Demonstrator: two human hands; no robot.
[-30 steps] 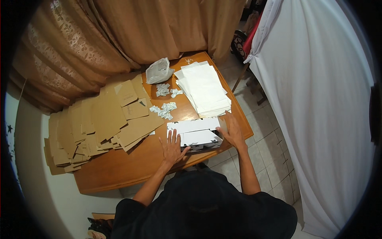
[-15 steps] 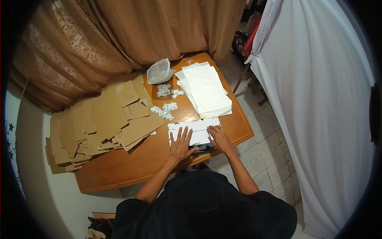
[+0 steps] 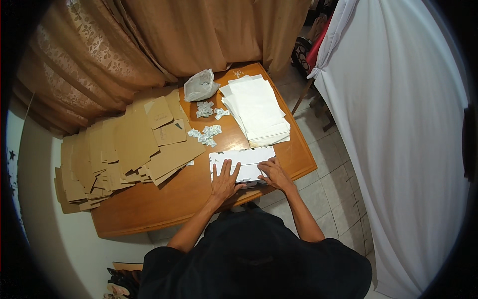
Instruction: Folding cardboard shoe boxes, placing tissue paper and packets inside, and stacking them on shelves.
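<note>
We have the white sheet (image 3: pixel 242 164) lying near the front edge of the wooden table (image 3: pixel 164 199), at about five o'clock from the small white packets (image 3: pixel 205 134). Our left hand (image 3: pixel 224 180) presses flat on it, fingers spread; our right hand (image 3: pixel 275 173) rests on its right end, fingers close together. To do this well, we judge, we keep the left palm anchoring while the right firmly smooths, edges aligned.

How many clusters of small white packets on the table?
3: one cluster below the plastic bag, a smaller one beside the white paper stack, the largest nearer the hands. Brown sheets may hide more.
</note>
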